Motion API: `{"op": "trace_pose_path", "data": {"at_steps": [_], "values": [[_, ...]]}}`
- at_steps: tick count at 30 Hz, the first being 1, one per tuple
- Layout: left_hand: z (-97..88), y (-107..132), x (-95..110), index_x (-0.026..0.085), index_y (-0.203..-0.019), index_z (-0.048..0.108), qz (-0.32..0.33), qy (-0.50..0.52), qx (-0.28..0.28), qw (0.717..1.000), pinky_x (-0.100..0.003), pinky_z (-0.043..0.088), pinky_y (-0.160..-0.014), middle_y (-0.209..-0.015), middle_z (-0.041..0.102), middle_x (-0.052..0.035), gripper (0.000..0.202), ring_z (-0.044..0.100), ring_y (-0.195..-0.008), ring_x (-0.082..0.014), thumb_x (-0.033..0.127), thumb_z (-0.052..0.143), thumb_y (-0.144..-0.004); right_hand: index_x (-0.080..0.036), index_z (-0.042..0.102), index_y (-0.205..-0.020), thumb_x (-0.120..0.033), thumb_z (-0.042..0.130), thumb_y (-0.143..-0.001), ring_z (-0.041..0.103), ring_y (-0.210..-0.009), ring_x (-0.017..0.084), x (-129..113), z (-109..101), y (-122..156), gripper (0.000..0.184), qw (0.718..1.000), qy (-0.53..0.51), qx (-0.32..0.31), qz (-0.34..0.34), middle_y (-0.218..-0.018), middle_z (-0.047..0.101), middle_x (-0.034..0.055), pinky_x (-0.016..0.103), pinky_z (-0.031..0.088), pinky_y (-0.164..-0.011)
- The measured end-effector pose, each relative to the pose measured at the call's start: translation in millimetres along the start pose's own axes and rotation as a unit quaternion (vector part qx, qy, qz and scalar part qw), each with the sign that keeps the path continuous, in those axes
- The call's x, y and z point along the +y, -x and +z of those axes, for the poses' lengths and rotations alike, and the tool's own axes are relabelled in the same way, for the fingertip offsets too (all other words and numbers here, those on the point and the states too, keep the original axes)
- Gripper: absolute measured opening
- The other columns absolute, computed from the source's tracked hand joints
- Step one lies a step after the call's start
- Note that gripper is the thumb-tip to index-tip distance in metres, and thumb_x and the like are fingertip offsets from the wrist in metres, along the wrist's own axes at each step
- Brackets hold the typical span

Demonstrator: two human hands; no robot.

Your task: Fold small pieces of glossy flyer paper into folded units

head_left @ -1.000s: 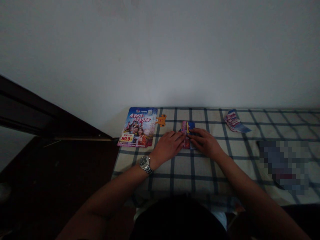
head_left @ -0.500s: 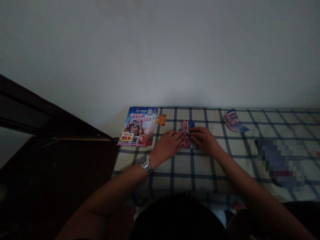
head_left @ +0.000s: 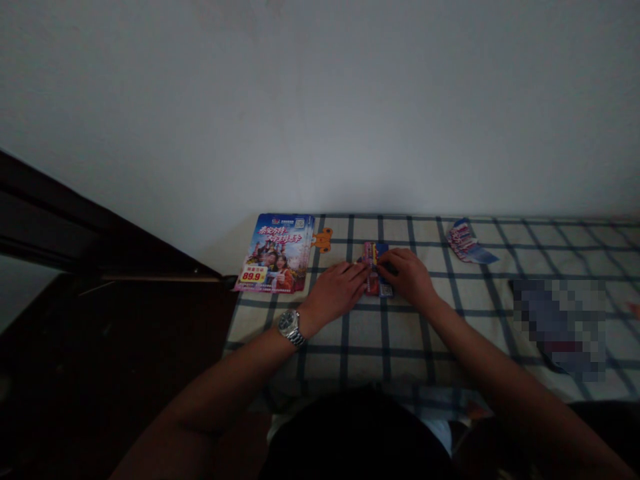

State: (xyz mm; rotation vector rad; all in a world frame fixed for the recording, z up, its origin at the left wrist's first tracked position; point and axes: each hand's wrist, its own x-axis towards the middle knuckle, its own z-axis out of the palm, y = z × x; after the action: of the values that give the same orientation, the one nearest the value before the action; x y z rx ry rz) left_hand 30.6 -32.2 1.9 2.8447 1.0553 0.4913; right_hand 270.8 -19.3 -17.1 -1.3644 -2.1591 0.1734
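Note:
A small folded flyer (head_left: 371,285), printed in pink, red and blue with a QR code at its lower right, lies on the checked tablecloth (head_left: 360,363). My left hand (head_left: 336,293), a metal watch on its wrist, lies flat with its fingertips on the flyer's left side. From the right, my right hand (head_left: 411,277) has its fingers curled together, thumb and fingertips pinching at the middle of the flyer. Part of the paper is hidden under the fingers of both hands.
A stack of unfolded flyers (head_left: 273,257) lies at the table's left edge, beside an orange bear-shaped piece (head_left: 323,240). Folded flyers (head_left: 467,243) lie fanned at the back right. A blurred-out dark item (head_left: 557,327) is at the right. The wall (head_left: 350,133) rises behind.
My right hand's fingers have drawn closer together and shifted slightly up on the flyer, showing more of the QR code. My left hand has stayed in place.

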Motion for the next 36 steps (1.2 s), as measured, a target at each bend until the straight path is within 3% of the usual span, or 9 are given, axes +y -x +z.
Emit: {"op": "trace_pose_path", "data": {"at_steps": [10,15,21,28,36], "values": [[3.9,0.4,-1.7,0.018,-0.148,0.054,0.007,-0.021,-0.008,1.0,-0.04,0.048,-0.105,-0.149,0.059,-0.0081,0.042,0.058,-0.12,-0.0228,0.03,0.04,-0.11,-0.023,0.072,-0.096,-0.021,0.066,-0.094,0.066,-0.096,0.028,-8.3,-3.9,-6.3,0.006,0.999,0.033,-0.009,0.018,-0.099,0.073,0.0083,0.042,0.052,-0.086],[4.5,1.9,-2.6,0.018,-0.147,0.055,0.016,-0.023,-0.011,1.0,-0.041,0.047,-0.106,-0.151,0.058,-0.0078,0.041,0.056,-0.123,-0.0233,0.03,0.041,-0.11,-0.022,0.072,-0.094,-0.023,0.063,-0.097,0.066,-0.094,0.025,-8.9,-2.9,-19.7,0.009,0.996,0.067,-0.013,0.051,-0.1,0.072,0.0078,0.035,0.05,-0.082],[2.3,2.1,-3.9,0.019,-0.148,0.053,0.014,-0.023,-0.009,1.0,-0.043,0.046,-0.106,-0.151,0.058,-0.0078,0.042,0.056,-0.123,-0.024,0.031,0.04,-0.11,-0.02,0.072,-0.094,-0.025,0.06,-0.1,0.064,-0.095,0.025,-1.3,-0.2,-39.4,0.014,0.995,0.091,-0.007,0.042,-0.098,0.07,0.0087,0.035,0.048,-0.085],[1.5,2.7,-4.0,0.02,-0.148,0.054,0.012,-0.023,-0.018,0.999,-0.042,0.045,-0.107,-0.151,0.057,-0.0068,0.042,0.054,-0.124,-0.0242,0.033,0.042,-0.11,-0.02,0.072,-0.096,-0.026,0.057,-0.101,0.064,-0.087,0.023,4.4,1.5,-54.7,0.017,0.991,0.12,-0.022,0.057,-0.1,0.069,0.0091,0.033,0.045,-0.075],[1.8,1.9,-4.2,0.02,-0.145,0.057,0.009,-0.021,-0.008,1.0,-0.042,0.046,-0.106,-0.15,0.059,-0.0053,0.041,0.056,-0.12,-0.0242,0.034,0.047,-0.108,-0.02,0.072,-0.098,-0.026,0.056,-0.101,0.066,-0.086,0.023,4.1,-3.3,-53.3,0.017,0.992,0.103,0.0,0.069,-0.101,0.069,0.0089,0.033,0.047,-0.074]]}}
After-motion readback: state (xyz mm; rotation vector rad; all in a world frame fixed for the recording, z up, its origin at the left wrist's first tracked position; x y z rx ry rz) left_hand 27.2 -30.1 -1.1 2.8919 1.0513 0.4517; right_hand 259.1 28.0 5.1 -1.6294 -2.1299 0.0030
